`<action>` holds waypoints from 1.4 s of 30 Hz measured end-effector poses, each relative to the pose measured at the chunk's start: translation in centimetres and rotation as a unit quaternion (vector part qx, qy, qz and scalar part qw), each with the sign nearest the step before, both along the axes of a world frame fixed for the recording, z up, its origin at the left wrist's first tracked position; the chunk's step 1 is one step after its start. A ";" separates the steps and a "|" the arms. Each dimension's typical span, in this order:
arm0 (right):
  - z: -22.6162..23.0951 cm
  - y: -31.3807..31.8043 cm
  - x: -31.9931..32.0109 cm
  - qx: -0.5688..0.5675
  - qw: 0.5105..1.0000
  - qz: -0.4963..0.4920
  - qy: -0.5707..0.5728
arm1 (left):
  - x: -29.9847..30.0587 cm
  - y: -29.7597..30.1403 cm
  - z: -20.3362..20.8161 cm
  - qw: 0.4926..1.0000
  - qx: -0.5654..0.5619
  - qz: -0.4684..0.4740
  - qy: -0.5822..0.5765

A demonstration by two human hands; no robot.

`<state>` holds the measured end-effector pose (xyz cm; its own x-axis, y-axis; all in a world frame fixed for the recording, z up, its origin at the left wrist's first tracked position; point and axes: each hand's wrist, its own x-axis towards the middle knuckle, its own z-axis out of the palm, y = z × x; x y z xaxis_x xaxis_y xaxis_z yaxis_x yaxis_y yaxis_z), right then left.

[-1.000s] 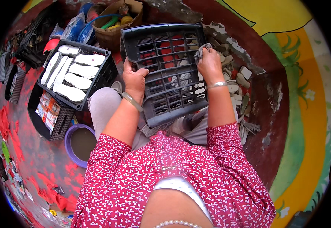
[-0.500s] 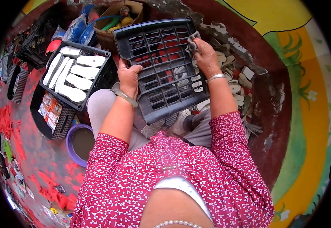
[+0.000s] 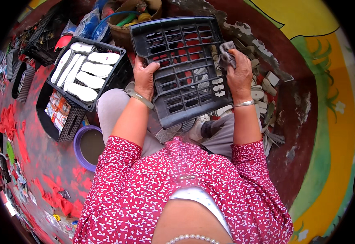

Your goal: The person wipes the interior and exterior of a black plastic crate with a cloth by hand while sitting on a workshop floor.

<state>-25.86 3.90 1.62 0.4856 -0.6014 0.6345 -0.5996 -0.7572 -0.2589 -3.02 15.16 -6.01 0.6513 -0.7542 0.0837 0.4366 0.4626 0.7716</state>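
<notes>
Head view: we have a black plastic crate point(image 3: 193, 113) up in front of us, slatted face towards us, our left hand point(image 3: 144, 79) clasping its left edge, thumb on the face. Our right hand point(image 3: 240, 75) is closed round a crumpled grey cloth point(image 3: 227, 53) at the right edge; to the left we note white insoles point(image 3: 90, 80) in a second crate point(image 3: 121, 60), near a purple basin point(image 3: 78, 149).

Basin point(image 3: 77, 147) sits left of the held crate point(image 3: 185, 66)
</notes>
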 end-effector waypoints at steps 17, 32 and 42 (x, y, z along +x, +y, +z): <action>-3.0 9.4 13.7 0.106 0.967 0.226 -0.047 | 0.2 1.1 0.6 0.984 -0.021 -0.096 0.145; -1.6 8.9 7.2 0.065 0.976 0.183 0.098 | 0.5 -0.5 -0.5 0.999 0.001 0.008 -0.042; -3.4 8.1 7.1 0.040 0.993 0.100 0.044 | 0.3 -0.6 -0.7 1.000 -0.007 0.022 0.006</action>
<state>-18.76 11.96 -1.80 0.6517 -0.5351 0.5376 -0.4630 -0.8420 -0.2768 -2.73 14.56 -6.73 0.6850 -0.7236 0.0850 0.4251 0.4917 0.7600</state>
